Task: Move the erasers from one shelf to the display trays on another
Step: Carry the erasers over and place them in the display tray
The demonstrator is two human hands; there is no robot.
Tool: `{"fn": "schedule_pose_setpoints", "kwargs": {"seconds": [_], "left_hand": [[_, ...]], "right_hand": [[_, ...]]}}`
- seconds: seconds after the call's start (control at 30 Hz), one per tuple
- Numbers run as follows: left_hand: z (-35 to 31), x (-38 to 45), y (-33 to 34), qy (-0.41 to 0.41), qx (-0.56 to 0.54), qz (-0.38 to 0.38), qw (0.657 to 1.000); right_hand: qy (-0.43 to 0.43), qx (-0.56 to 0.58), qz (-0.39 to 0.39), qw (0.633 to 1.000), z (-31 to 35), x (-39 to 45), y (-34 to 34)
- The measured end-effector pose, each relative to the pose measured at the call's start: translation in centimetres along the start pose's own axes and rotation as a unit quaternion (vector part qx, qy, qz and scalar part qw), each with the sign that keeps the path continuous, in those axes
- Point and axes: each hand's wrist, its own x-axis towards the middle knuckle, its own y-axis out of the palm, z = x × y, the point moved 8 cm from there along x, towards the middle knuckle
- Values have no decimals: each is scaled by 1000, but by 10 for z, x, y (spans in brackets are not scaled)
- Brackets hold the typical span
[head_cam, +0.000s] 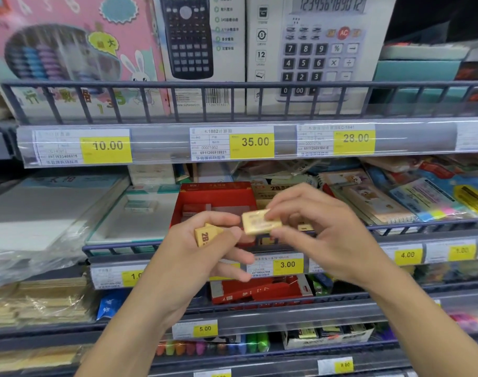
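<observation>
Holding erasers, both hands meet before the shelf: the left hand (205, 240) curls round a 2B eraser (205, 235), the right hand (314, 227) pinches a flat eraser (261, 221), long axis running 9 to 3. At 12 o'clock just beyond lies the red tray (218, 197), nearer the left hand, I judge.

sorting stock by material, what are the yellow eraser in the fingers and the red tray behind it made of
Flat yellow rectangular eraser: likely rubber or vinyl inside a glossy printed wrapper, judging by its sheen. Red open-topped display tray: looks like matte printed cardboard, with thin folded walls.
</observation>
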Motion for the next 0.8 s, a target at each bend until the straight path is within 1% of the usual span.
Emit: {"fn": "schedule_pose_setpoints", "kwargs": {"seconds": [0.1, 0.17, 0.23, 0.37, 0.5, 0.57, 0.8], "left_hand": [[2, 0, -12, 12, 31, -33, 999], [2, 1, -16, 13, 28, -39, 999], [2, 2, -18, 4, 9, -37, 999], [6, 5, -19, -26, -9, -23, 999], [6, 5, -17, -38, -135, 1, 990], [4, 4, -16, -35, -160, 8, 986], [3, 0, -15, -22, -99, 35, 994]], "right_hand": [[130, -74, -52, 987, -33, 5, -29], [210, -103, -43, 971, -59, 7, -37], [251, -121, -6, 960, -75, 13, -35], [260, -170, 66, 948, -87, 27, -20], [267, -186, 111, 939, -98, 40, -1], [283, -193, 129, 931, -105, 44, 5], [280, -216, 149, 924, -109, 48, 12]]}}
